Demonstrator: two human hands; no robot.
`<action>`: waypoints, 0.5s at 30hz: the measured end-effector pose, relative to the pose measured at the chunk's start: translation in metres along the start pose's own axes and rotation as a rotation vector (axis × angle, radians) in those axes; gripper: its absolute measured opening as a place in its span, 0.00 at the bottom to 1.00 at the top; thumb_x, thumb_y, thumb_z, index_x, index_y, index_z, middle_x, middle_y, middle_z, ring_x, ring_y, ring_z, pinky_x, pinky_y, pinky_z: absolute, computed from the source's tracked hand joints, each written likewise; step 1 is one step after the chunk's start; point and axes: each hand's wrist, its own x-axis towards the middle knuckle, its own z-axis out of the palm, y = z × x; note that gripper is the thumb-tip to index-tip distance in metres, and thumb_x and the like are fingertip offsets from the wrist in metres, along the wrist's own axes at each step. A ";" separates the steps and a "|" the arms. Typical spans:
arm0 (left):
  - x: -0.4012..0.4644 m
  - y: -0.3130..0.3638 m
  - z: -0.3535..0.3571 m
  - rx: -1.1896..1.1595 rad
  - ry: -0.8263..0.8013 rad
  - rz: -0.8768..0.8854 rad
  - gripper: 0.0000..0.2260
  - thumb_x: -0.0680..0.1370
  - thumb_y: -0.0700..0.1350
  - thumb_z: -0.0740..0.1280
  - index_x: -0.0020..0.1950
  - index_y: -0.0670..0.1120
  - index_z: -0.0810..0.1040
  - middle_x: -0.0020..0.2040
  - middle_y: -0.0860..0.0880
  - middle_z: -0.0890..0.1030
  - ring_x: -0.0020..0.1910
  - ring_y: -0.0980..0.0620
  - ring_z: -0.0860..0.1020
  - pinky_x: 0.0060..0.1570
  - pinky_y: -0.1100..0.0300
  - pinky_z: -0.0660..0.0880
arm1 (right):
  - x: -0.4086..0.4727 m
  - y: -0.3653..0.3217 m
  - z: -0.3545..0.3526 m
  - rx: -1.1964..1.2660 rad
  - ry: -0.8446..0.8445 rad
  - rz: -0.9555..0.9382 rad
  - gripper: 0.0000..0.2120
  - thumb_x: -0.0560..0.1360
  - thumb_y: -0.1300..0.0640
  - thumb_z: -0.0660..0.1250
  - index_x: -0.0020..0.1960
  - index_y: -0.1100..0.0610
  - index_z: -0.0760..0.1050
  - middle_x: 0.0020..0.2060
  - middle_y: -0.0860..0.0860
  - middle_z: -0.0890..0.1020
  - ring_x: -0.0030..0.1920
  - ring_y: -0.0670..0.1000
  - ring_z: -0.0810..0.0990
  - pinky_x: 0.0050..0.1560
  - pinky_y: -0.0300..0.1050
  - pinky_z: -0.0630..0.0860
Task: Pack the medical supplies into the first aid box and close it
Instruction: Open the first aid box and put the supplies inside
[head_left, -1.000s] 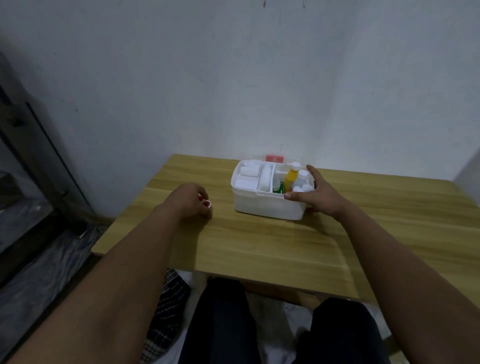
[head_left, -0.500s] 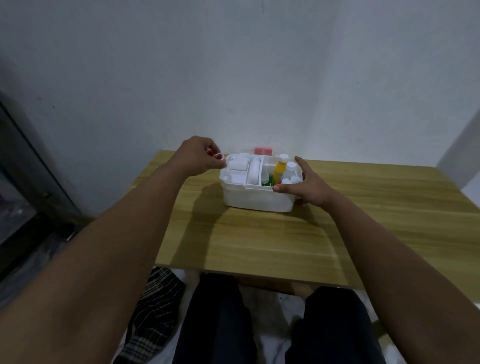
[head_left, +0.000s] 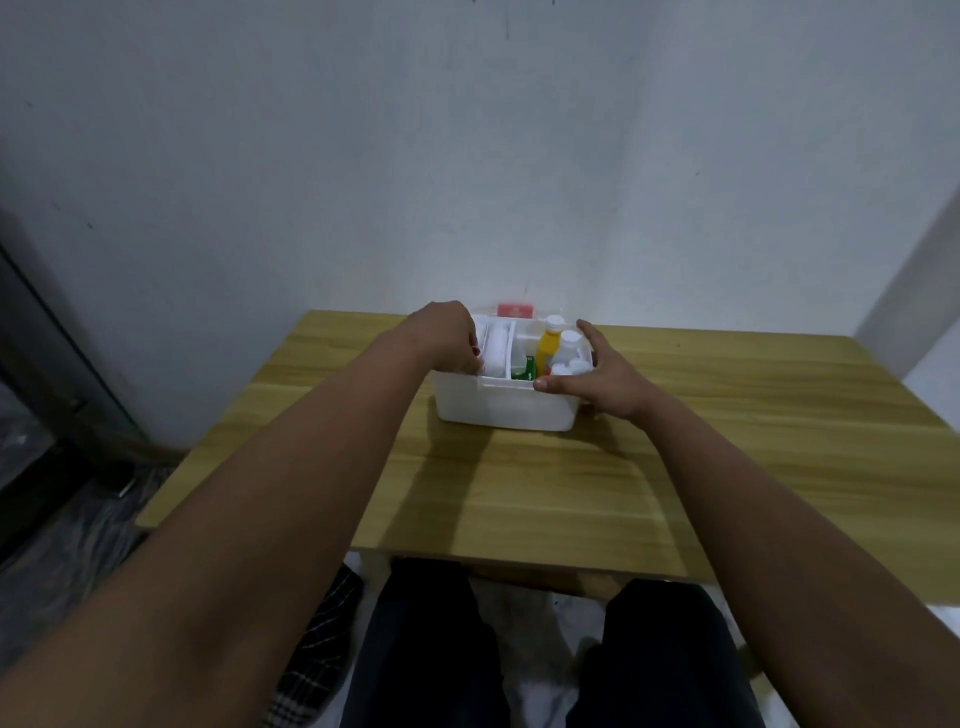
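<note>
The left hand (head_left: 445, 335) reaches curled into the open white box's (head_left: 506, 408) left compartment (its hold cannot be made out); the right hand (head_left: 605, 376), fingers spread, braces the box's right end.

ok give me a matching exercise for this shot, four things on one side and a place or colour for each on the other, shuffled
Things:
1. yellow bottle
2. green packet
3. left hand
4. right hand

Places or colours:
A. braced on the right end of the first aid box, fingers spread
B. low in the box, just left of the yellow bottle
C. over the left compartment of the box, fingers curled down into it
D. upright in the box with a white cap

Pairs: 1-D, 2-B, 3-C, 4-A
</note>
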 end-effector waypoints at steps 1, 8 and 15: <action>0.001 0.001 -0.001 0.009 -0.006 0.001 0.12 0.76 0.48 0.77 0.56 0.44 0.87 0.53 0.47 0.86 0.54 0.47 0.83 0.54 0.53 0.80 | 0.000 0.000 0.000 -0.001 0.000 0.004 0.53 0.69 0.56 0.81 0.82 0.49 0.50 0.53 0.36 0.73 0.50 0.39 0.77 0.33 0.29 0.75; 0.010 0.001 0.001 0.127 -0.031 -0.007 0.13 0.75 0.49 0.77 0.55 0.42 0.86 0.51 0.46 0.86 0.51 0.46 0.83 0.54 0.50 0.82 | 0.000 0.000 0.000 0.000 0.001 0.013 0.54 0.69 0.55 0.81 0.82 0.50 0.49 0.54 0.38 0.74 0.50 0.40 0.77 0.34 0.30 0.76; 0.016 0.004 -0.001 0.173 -0.074 -0.025 0.14 0.73 0.47 0.77 0.56 0.44 0.85 0.51 0.47 0.85 0.50 0.46 0.83 0.51 0.53 0.81 | -0.005 -0.005 0.000 -0.010 -0.002 -0.006 0.49 0.71 0.57 0.80 0.81 0.49 0.53 0.51 0.36 0.73 0.48 0.40 0.77 0.32 0.28 0.75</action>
